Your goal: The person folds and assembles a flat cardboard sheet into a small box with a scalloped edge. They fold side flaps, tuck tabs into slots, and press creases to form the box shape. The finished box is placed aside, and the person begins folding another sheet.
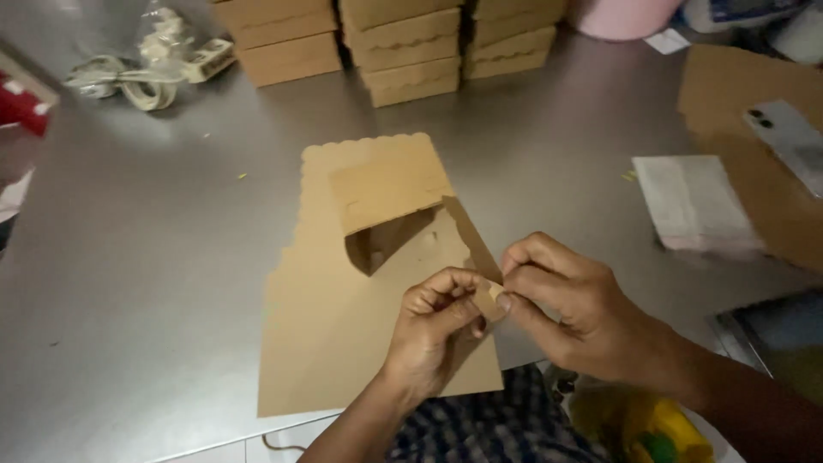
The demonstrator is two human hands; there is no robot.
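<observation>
Cardboard box blank lies flat on the grey tabletop before me, scalloped flap away from me, one side strip lifted. My left hand and right hand both pinch its small end tab, fingers closed on it. I'd fold it squarely along the crease (finished boxes are stacked behind), keeping the panel flat.
</observation>
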